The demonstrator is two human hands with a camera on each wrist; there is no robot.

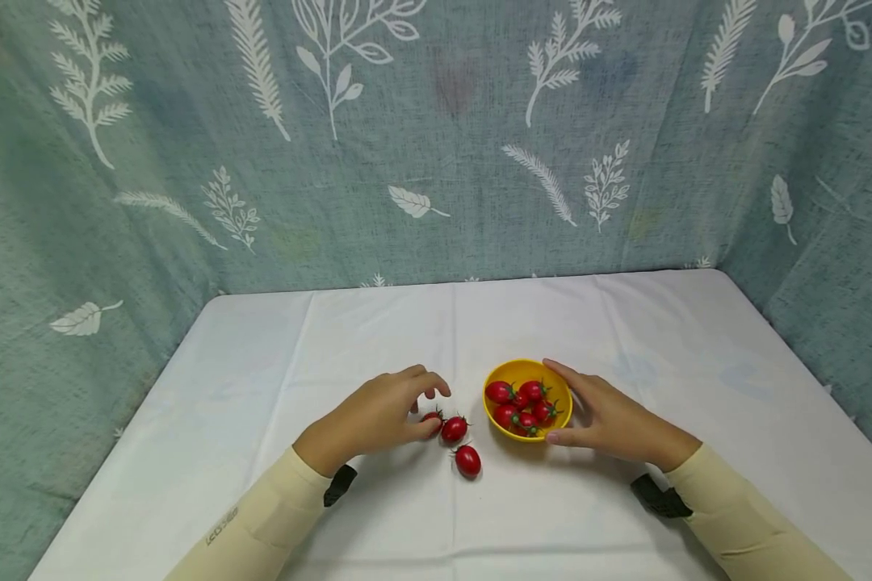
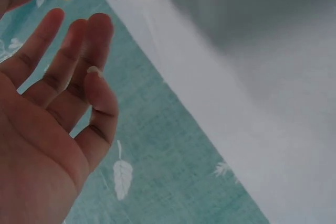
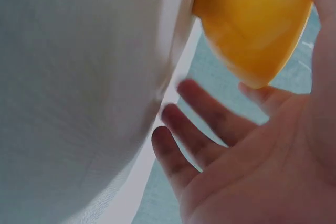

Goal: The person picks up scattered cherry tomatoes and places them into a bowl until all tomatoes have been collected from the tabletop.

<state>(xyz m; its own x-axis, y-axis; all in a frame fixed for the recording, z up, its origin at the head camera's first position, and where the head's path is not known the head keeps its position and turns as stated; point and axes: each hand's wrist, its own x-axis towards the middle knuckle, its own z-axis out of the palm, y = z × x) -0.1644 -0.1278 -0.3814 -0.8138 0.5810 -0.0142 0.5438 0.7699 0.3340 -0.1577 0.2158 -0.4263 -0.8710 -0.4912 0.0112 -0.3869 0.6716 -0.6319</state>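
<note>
Three cherry tomatoes lie on the white cloth left of the yellow bowl (image 1: 488,413). The nearest cherry tomato (image 1: 468,461) sits in front of a second cherry tomato (image 1: 453,430); the third cherry tomato (image 1: 433,417) is partly covered by my left hand (image 1: 378,411). That hand hovers with loosely bent fingers, its thumb close to the third tomato; the left wrist view shows the palm (image 2: 37,145) holding nothing. Several red tomatoes (image 1: 505,415) fill the bowl. My right hand (image 1: 618,418) holds the bowl between thumb and index finger, its other fingers (image 3: 176,156) spread free beneath.
A white cloth (image 1: 378,331) covers the table, with faint creases. Blue-green curtains (image 1: 465,202) with white leaf prints hang behind the table and along both sides. Each forearm wears a cream sleeve (image 1: 262,516), with a dark strap (image 1: 661,496) near the wrist.
</note>
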